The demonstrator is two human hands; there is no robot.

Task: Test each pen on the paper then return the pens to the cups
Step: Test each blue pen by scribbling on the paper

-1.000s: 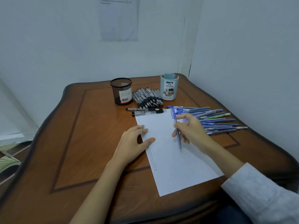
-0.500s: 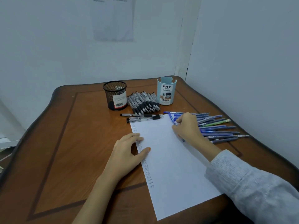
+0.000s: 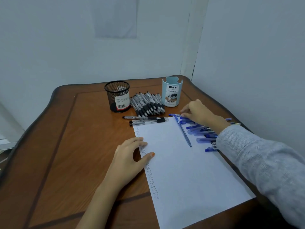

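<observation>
Viewing from the head camera: a brown wooden worktop [image 3: 74, 146] is set into a corner of pale walls. A blurred sheet [image 3: 115, 19] is fixed to the far wall, print unreadable. The blue pen pile [image 3: 201, 129] just right of the paper [image 3: 181, 171] is partly covered by the right hand [image 3: 198, 113] and its grey sleeve [image 3: 264, 162], so it cannot be counted. The right hand's fingertips are laid on a blue pen at the paper's far corner; whether it is pinched cannot be told. The left hand [image 3: 130, 156] is rested on the paper's left edge, fingers relaxed, nothing gripped.

Labels: "DIY DESK ORGANIZER" and a barcode are read on the light blue cup [image 3: 171, 92]. A white-and-red barcode label is carried by the black mesh cup [image 3: 117, 96], print too small. The word "test" [image 3: 152, 180] is repeated in a column down the paper's left margin.

Counts: two cups, upright at the far side. One sheet of paper. One loose blue pen [image 3: 183, 131] laid diagonally on it. Three black pens [image 3: 148, 120] laid along its far edge. A heap of black-grip pens [image 3: 146, 104] is packed between the cups, too overlapped to count.
</observation>
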